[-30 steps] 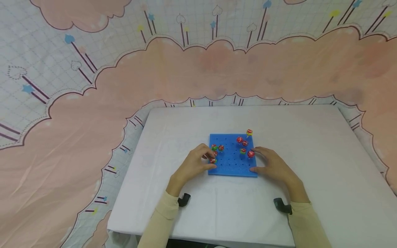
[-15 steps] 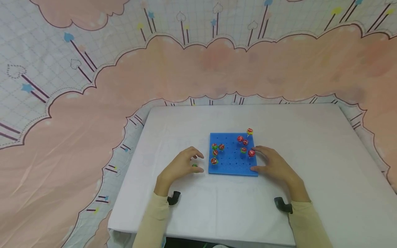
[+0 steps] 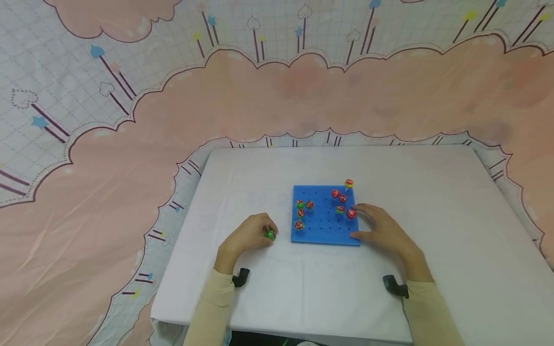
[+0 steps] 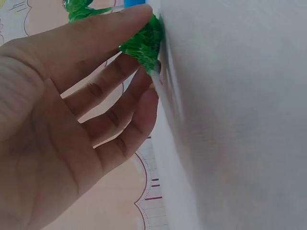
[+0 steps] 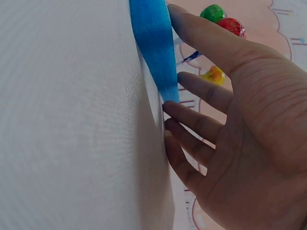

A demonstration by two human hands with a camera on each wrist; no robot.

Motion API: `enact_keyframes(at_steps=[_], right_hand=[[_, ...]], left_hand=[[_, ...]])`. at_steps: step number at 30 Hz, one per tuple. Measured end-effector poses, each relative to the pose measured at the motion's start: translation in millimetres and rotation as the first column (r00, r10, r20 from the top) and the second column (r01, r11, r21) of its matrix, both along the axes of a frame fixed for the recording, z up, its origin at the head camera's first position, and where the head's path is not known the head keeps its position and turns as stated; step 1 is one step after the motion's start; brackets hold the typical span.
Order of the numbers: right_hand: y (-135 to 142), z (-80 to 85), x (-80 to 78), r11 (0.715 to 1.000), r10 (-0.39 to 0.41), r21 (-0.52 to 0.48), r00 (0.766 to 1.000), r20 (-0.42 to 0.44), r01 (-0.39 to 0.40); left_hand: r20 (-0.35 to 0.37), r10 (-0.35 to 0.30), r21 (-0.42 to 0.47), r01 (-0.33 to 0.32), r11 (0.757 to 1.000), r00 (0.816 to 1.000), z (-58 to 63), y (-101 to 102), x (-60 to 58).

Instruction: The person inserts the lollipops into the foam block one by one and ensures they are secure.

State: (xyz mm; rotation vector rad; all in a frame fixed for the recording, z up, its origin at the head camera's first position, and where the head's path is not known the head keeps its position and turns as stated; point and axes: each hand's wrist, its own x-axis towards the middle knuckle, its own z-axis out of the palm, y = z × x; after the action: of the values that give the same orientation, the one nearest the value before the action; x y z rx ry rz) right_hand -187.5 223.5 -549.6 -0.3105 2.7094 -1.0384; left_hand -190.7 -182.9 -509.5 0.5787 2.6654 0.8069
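My left hand point(image 3: 247, 236) is down on the white cloth, left of the blue pegboard point(image 3: 322, 221). Its thumb and fingers pinch a green-wrapped lollipop point(image 4: 143, 43); the white stick slants down along the cloth in the left wrist view. Several lollipops stand upright in the board: a group along the left side, with a red-and-yellow one point(image 3: 299, 225) nearest me, and another group at the right, including a red one point(image 3: 351, 213). My right hand point(image 3: 383, 229) touches the board's right edge with spread thumb and fingers, seen close against its blue side point(image 5: 156, 43) in the right wrist view.
A white cloth covers the table point(image 3: 433, 202). Behind it hangs a peach-coloured patterned backdrop point(image 3: 303, 101). At the far right corner of the board stands a red-and-yellow lollipop point(image 3: 348, 183). Dark wrist mounts point(image 3: 395, 287) sit at both sleeves.
My left hand has left the board's left side, leaving a lollipop standing there, moved left and closed on a green lollipop lying on the cloth. The right hand has stayed at the board.
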Motion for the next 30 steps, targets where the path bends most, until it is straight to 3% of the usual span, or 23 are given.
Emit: enact_keyframes(at_steps=[9, 18, 25, 30], right_hand=[[0.7, 0.0, -2.0, 1.000, 0.009, 0.011, 1.000, 0.003, -0.009], [0.6, -1.1, -1.9, 1.000, 0.008, 0.001, 1.000, -0.007, -0.008], [0.1, -0.4, -2.8, 1.000, 0.010, 0.008, 1.000, -0.003, -0.010], [0.8, -0.7, -2.0, 1.000, 0.003, 0.003, 1.000, 0.005, -0.003]], left_hand=[[-0.004, 0.021, 0.010, -0.021, 1.000, 1.000, -2.4, -0.1, -1.3], [-0.081, -0.029, 0.121, 0.039, 0.992, 0.996, 4.1, 4.1, -3.4], [-0.086, -0.079, 0.259, 0.099, 0.961, 0.993, 10.2, 9.0, -1.5], [-0.117, -0.128, 0.350, 0.161, 0.923, 0.985, 12.0, 14.1, -1.7]])
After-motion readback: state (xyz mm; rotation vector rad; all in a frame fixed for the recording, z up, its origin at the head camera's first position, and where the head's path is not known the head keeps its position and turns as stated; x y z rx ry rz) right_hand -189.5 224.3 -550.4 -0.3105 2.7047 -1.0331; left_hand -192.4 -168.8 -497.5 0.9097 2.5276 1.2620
